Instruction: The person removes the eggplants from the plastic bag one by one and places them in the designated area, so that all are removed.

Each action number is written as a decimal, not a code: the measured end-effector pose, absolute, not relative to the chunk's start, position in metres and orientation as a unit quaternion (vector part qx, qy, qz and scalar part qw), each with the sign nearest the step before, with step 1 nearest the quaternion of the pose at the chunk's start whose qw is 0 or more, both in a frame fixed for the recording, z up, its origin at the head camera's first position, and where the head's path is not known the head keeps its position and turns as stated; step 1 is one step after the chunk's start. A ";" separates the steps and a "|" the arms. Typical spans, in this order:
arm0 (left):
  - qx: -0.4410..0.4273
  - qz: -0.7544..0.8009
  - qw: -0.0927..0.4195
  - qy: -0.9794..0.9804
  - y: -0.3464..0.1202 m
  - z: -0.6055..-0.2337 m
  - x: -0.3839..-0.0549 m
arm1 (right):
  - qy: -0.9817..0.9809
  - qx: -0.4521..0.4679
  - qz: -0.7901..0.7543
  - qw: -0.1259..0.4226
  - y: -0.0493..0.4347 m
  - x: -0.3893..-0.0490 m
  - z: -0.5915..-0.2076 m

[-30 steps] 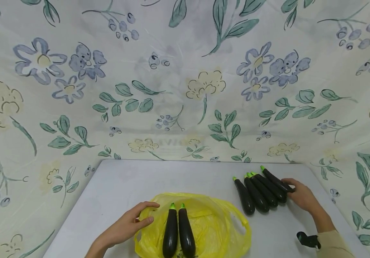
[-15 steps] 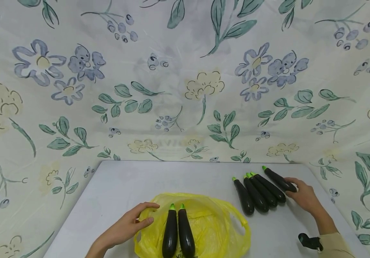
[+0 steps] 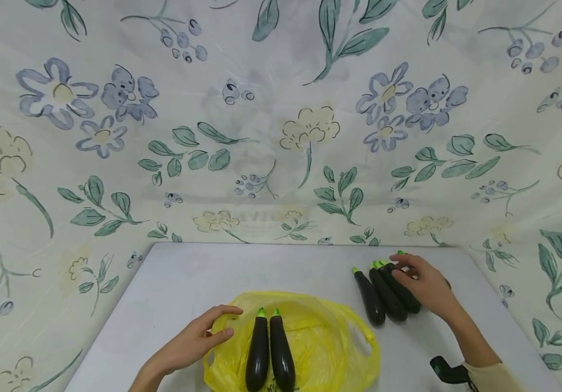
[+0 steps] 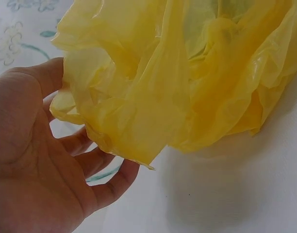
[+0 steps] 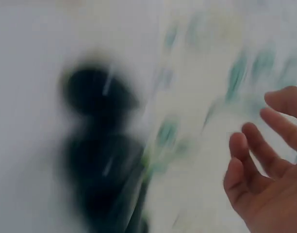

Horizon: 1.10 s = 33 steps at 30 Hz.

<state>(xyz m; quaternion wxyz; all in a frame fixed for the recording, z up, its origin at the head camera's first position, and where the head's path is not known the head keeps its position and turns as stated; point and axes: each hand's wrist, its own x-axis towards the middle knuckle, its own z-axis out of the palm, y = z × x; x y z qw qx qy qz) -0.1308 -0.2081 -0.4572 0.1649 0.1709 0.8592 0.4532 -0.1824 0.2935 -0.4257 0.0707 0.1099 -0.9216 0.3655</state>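
Note:
In the head view, my left hand holds the left edge of a yellow plastic bag. Its fingers curl around the thin plastic in the left wrist view. Two dark eggplants with green stems lie side by side on the bag. My right hand hovers with spread fingers over a row of several eggplants at the right, partly covering those on the right side. Nothing is between its loosely bent fingers in the right wrist view, where dark eggplants appear blurred.
A white table carries everything. Behind it rises a floral cloth backdrop, which also extends along both sides. A black strap piece sticks out at my right wrist.
My right hand shifted the rightmost eggplant slightly right, let it go, then moved left and toward the stem ends over the row. My left hand and the bag stayed in place.

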 end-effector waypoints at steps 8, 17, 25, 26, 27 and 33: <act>0.170 0.455 0.167 0.858 -0.207 -0.457 -0.134 | -0.860 0.251 0.423 -0.132 0.180 -0.141 -0.417; 0.175 0.454 0.170 0.857 -0.205 -0.457 -0.133 | -0.838 0.240 0.399 -0.284 0.118 -0.118 -0.461; 0.173 0.464 0.174 0.851 -0.204 -0.457 -0.132 | -0.843 0.236 0.391 -0.284 0.098 -0.111 -0.479; 0.172 0.464 0.173 0.852 -0.204 -0.457 -0.131 | -0.844 0.235 0.391 -0.282 0.097 -0.111 -0.478; 0.172 0.463 0.172 0.852 -0.204 -0.457 -0.131 | -0.846 0.229 0.392 -0.280 0.096 -0.112 -0.478; 0.166 0.459 0.169 0.856 -0.205 -0.457 -0.131 | -0.846 0.208 0.410 -0.271 0.105 -0.114 -0.461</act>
